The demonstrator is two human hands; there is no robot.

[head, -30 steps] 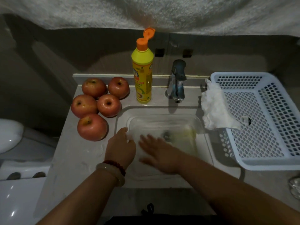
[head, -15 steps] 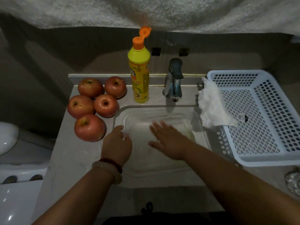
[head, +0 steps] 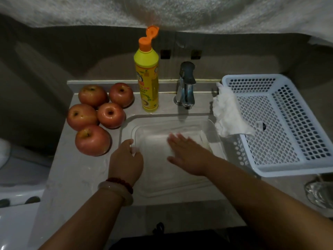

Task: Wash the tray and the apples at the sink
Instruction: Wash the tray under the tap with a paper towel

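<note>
Low in the middle of the frame, the clear tray point(head: 173, 179) sits in the sink point(head: 126, 121), likely stiff, light and slippery when wet; the left hand point(head: 126, 159) grips its left rim, the best hold, while the right hand point(head: 189, 156) presses flat inside.

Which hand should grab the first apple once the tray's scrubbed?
Probably the left hand. It grips the tray rim on the side nearest the apples; the right hand lies flat inside the tray, farther from them.
</note>
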